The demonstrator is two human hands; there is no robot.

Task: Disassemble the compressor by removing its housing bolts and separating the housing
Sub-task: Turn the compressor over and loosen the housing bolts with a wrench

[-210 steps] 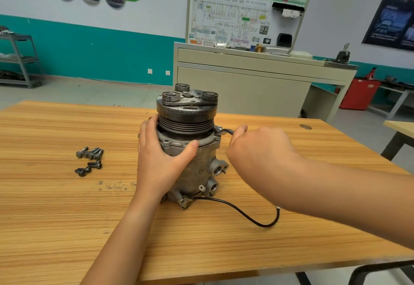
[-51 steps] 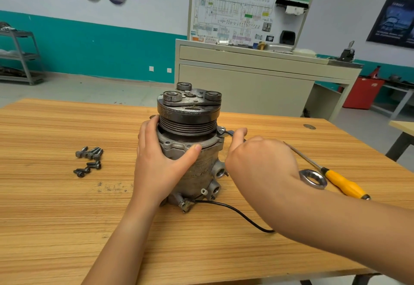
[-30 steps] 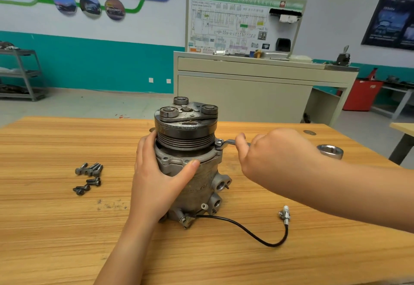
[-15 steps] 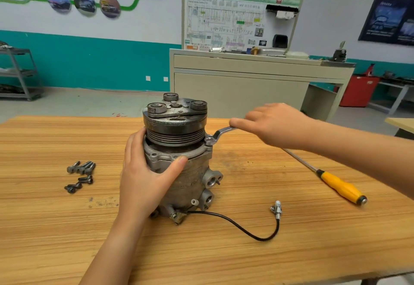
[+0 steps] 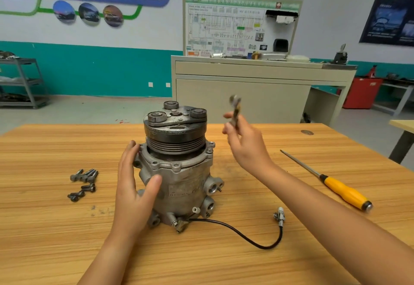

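The grey compressor (image 5: 179,172) stands upright on the wooden table (image 5: 56,228), its dark clutch pulley (image 5: 175,132) on top. My left hand (image 5: 134,186) lies against the housing's left side, fingers straight and thumb across the front. My right hand (image 5: 244,146) is raised to the right of the pulley and holds a small wrench (image 5: 235,110) upright, blurred, clear of the compressor. A bolt (image 5: 210,148) sits in the flange ear at the right. Several removed bolts (image 5: 84,183) lie to the left on the table.
A yellow-handled screwdriver (image 5: 345,191) lies at the right. The compressor's black cable (image 5: 253,237) loops over the table to a connector (image 5: 280,216). A beige cabinet (image 5: 246,90) with a display board stands behind the table; another table edge shows at far right.
My right hand has lifted the wrench off the flange bolt and raised it upright. My left hand has loosened from a grip to a flat touch on the housing.
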